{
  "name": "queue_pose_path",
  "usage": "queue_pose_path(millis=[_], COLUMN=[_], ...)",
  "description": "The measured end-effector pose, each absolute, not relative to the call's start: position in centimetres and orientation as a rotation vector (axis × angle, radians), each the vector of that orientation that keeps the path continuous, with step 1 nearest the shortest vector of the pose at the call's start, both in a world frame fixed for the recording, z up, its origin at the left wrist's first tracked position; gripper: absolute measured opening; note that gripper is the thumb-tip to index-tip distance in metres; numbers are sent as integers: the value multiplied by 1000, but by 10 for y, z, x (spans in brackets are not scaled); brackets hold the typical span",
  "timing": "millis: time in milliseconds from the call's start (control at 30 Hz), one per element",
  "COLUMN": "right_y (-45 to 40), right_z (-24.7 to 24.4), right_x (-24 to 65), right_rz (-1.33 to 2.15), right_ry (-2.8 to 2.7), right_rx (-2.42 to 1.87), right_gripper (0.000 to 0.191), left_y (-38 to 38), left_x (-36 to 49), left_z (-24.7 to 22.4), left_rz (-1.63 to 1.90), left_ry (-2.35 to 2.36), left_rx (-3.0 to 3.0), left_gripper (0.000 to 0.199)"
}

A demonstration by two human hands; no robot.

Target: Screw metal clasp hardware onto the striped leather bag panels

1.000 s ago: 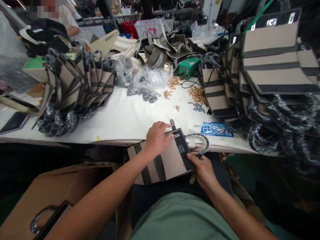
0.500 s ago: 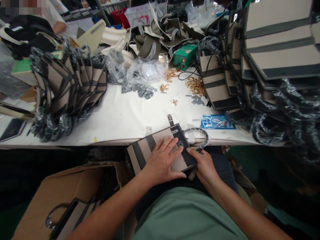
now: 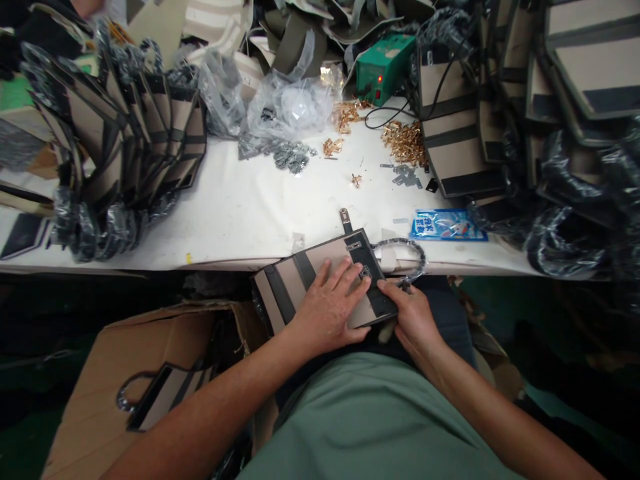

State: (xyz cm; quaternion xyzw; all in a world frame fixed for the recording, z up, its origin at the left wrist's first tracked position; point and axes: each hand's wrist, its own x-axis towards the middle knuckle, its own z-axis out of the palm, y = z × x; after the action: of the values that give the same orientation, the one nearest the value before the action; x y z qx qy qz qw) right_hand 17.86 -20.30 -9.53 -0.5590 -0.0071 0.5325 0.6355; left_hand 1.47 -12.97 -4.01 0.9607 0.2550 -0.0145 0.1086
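Observation:
A beige handbag [image 3: 313,257] with dark stripes lies tilted across my lap and the table's front edge. My left hand [image 3: 330,303] rests flat on its panel, fingers spread, the tips near a small metal fitting on the dark band. At the bag's right corner my right hand [image 3: 413,310] is closed, its thumb pressing on the edge. What the lower fingers do is hidden. A plastic-wrapped handle [image 3: 419,250] loops out above that hand. From the bag's top edge sticks a dark strap [image 3: 345,219] with a metal tip. A pale rounded tool end [image 3: 387,331] shows below the bag, partly hidden.
Wrapped handbags stand stacked on the left [image 3: 130,140] and right [image 3: 457,133]. Gold-coloured fasteners [image 3: 404,143], grey metal plates [image 3: 293,157], a green powered box [image 3: 385,70] and a blue packet [image 3: 447,225] lie on the white table [image 3: 240,207]. A cardboard box [image 3: 120,360] holds another bag.
The view has tilted down and shifted slightly, so the table's things sit higher in the picture. Both hands keep nearly the same places on the handbag.

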Motion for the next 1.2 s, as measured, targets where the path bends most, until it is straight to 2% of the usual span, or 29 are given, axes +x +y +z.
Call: queue_pose_path(millis=[500, 700, 867, 1200], right_y=[-206, -206, -206, -203], right_z=[-95, -110, -108, -89], right_x=[188, 200, 201, 188], right_rz=[1318, 1562, 1617, 1662], right_ry=[-113, -275, -327, -368], right_rx=[-1255, -1028, -988, -910], right_gripper=[32, 52, 49, 48], left_y=[-139, -138, -139, -143], left_x=[13, 12, 14, 0], left_z=[-50, -53, -52, -50], left_rz=[134, 172, 175, 247], left_ry=[825, 831, 835, 875], left_rx=[2817, 2831, 2841, 2861], left_gripper=[75, 72, 71, 84])
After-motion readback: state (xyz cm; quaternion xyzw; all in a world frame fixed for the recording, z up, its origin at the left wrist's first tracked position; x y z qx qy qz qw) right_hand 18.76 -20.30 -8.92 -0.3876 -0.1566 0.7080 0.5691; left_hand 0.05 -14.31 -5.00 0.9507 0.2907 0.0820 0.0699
